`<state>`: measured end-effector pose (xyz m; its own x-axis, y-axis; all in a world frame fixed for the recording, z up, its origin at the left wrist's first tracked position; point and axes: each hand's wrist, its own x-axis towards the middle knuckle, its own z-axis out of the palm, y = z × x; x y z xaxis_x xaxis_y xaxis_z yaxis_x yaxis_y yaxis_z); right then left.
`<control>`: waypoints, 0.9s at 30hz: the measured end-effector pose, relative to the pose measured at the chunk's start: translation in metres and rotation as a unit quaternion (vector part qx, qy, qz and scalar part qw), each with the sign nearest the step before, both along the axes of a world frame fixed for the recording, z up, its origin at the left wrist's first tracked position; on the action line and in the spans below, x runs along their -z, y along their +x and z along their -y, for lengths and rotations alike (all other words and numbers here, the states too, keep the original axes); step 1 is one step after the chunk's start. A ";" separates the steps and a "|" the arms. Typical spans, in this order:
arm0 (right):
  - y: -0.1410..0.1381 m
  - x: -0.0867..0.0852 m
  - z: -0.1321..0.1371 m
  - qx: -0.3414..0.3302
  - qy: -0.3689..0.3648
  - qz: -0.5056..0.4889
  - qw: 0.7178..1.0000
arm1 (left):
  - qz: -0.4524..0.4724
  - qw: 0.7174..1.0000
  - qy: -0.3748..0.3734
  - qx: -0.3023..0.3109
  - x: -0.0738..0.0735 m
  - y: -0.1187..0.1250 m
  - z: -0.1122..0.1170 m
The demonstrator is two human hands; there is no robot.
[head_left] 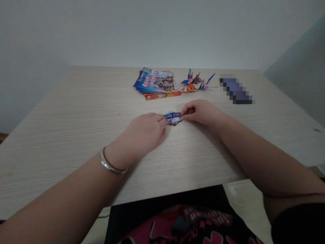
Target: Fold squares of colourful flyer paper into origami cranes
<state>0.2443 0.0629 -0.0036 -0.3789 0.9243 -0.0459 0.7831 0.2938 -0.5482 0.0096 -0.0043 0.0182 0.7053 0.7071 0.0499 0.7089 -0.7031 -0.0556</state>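
A small folded piece of printed paper (173, 118), blue and white with some red, lies on the table between my two hands. My left hand (146, 131), a silver bangle at its wrist, rests on the tabletop with its fingertips over the paper's left end. Its fingers lie close together, and their undersides are hidden. At the right end, my right hand (199, 112) pinches the paper's edge between thumb and fingers. Beyond the hands sits a group of folded paper cranes (196, 83) in blue, orange and white print.
A stack of printed paper sheets (157, 81) lies left of the cranes near the wall. To their right is a dark pixelated rectangular object (236, 89). The pale wood-grain table (76, 112) meets a white wall (162, 34) at the back.
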 end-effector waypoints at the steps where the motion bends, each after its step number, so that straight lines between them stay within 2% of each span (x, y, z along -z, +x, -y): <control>1: 0.001 0.000 0.000 0.004 0.000 0.004 1.000 | 0.006 1.000 -0.004 -0.002 0.000 0.000 0.000; 7: 0.007 -0.005 -0.001 -0.021 -0.015 -0.023 0.999 | 0.028 0.999 -0.026 -0.027 -0.003 0.002 0.002; 10: 0.012 -0.006 -0.003 -0.039 -0.040 -0.057 0.997 | 0.034 0.999 -0.015 0.007 0.001 0.001 0.001; 13: 0.009 -0.004 -0.002 -0.026 -0.031 -0.080 0.996 | 0.017 0.999 0.004 0.032 0.006 0.000 -0.001; 21: -0.007 0.001 0.005 0.020 0.039 0.021 0.999 | 0.041 0.999 0.022 0.024 0.011 -0.002 -0.001; 27: 0.004 -0.006 0.003 -0.005 -0.001 -0.015 1.000 | 0.042 0.998 -0.011 0.052 0.020 -0.004 -0.003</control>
<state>0.2482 0.0598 0.0022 -0.3897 0.9203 -0.0354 0.7630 0.3011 -0.5720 0.0058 -0.0009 -0.0017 0.7686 0.6324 0.0966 0.6341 -0.7731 0.0167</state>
